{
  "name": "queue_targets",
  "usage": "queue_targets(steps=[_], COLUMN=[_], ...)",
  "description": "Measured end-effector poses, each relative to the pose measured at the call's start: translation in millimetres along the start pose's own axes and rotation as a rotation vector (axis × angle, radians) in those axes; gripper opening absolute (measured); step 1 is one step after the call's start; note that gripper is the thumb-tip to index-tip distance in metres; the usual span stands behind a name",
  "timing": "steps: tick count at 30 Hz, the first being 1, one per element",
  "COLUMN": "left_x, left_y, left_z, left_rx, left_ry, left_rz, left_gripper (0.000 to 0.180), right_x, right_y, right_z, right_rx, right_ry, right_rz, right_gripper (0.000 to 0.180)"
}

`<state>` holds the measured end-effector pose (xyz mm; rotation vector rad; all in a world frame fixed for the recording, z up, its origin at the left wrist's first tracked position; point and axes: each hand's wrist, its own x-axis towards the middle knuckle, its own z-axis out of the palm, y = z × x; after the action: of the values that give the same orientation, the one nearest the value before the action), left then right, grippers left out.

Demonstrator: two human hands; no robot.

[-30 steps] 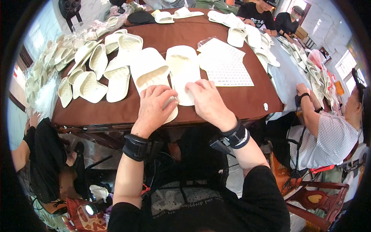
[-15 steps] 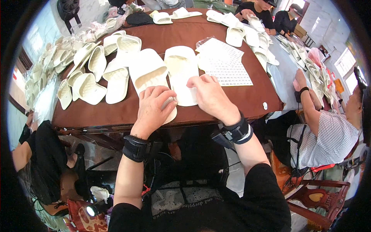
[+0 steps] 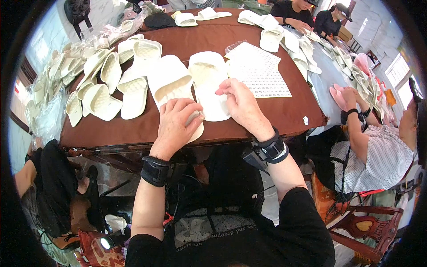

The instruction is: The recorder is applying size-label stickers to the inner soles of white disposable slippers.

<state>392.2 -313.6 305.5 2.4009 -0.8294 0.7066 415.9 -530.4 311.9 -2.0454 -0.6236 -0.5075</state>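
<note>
Two cream slide slippers lie side by side before me, toes pointing away. On the heel of the left slipper (image 3: 172,79) rests my left hand (image 3: 180,125), its bent fingers gripping the sole. The right slipper (image 3: 207,66) lies flat. Just over its heel half is my right hand (image 3: 243,107), with thumb and fingertips drawn together in a pinch. Whatever sits between those fingertips is too small to make out. White sheets of small printed stickers (image 3: 262,73) lie fanned out beside the right slipper.
Cream slippers (image 3: 104,101) crowd the brown-covered table's (image 3: 284,120) left side, beside clear plastic bags (image 3: 51,111). More slippers (image 3: 271,40) line the far right edge. A co-worker at right holds a pink slipper (image 3: 339,97) over a grey table. A wooden chair (image 3: 367,227) stands lower right.
My right hand has lifted slightly and its fingers have turned into a raised pinch. My left hand stays put. The co-worker at right has brought a pink slipper nearer; another at the back lowered a slipper.
</note>
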Motion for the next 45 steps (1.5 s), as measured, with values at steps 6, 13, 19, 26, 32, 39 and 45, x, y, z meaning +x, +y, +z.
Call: queue_targets(steps=[6, 13, 19, 26, 32, 39, 45], left_x=[2, -2, 0, 1, 0, -1, 0], left_y=[0, -2, 0, 1, 1, 1, 0], left_z=[2, 1, 1, -1, -1, 0, 0], left_rx=[0.000, 0.008, -0.003, 0.000, 0.003, 0.018, 0.002], left_ry=[0.003, -0.031, -0.034, -0.043, -0.036, -0.036, -0.046], left_rz=[0.008, -0.011, 0.002, -0.018, -0.016, -0.015, -0.017], left_gripper=[0.017, 0.021, 0.020, 0.021, 0.020, 0.020, 0.020], right_x=[-4, -7, -8, -8, 8, 8, 8], right_y=[-3, -12, 7, 3, 6, 5, 17], right_z=[4, 1, -2, -9, -2, 4, -15], right_rx=[-0.214, -0.440, 0.038, 0.075, -0.159, -0.269, -0.168], right_ry=[-0.028, -0.095, 0.045, 0.115, -0.003, -0.059, 0.016], right_rz=[-0.057, -0.199, -0.005, 0.128, -0.051, -0.175, -0.051], right_gripper=[0.028, 0.028, 0.027, 0.021, 0.021, 0.021, 0.021])
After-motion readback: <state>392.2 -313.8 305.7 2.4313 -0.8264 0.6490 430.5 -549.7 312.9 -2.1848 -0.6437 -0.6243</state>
